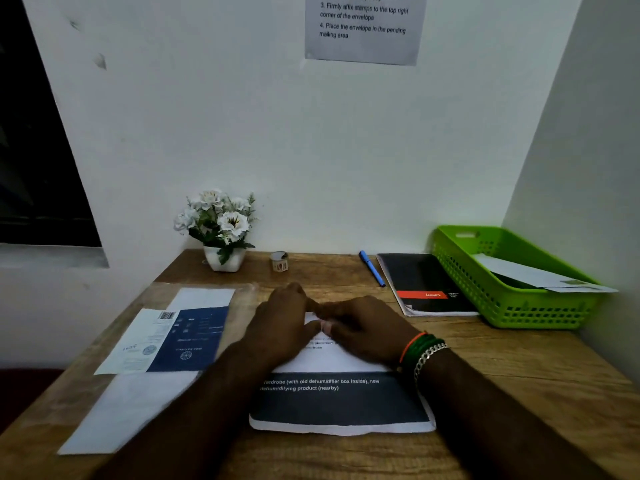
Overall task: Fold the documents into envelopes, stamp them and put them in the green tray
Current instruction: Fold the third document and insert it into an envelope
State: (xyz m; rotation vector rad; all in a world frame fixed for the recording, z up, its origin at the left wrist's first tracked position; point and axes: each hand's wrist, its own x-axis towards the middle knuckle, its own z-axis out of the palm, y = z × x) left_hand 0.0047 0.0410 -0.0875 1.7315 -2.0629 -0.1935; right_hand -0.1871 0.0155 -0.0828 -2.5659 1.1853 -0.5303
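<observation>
A printed document (pixel 341 403) with a dark band across it lies on the wooden desk (pixel 502 368) in front of me. My left hand (pixel 282 323) and my right hand (pixel 367 327) rest side by side on its far part, fingers flat and touching, pressing the paper down. White envelopes (pixel 128 407) and a blue-and-white packet (pixel 166 339) lie to the left. A roll of stamps (pixel 279 261) stands near the wall. The green tray (pixel 505 306) sits at the right with a white envelope (pixel 543 277) in it.
A pot of white flowers (pixel 221 226) stands at the back left. A blue pen (pixel 372 268) and a black notebook (pixel 424 284) lie between the stamps and the tray. An instruction sheet (pixel 363 27) hangs on the wall.
</observation>
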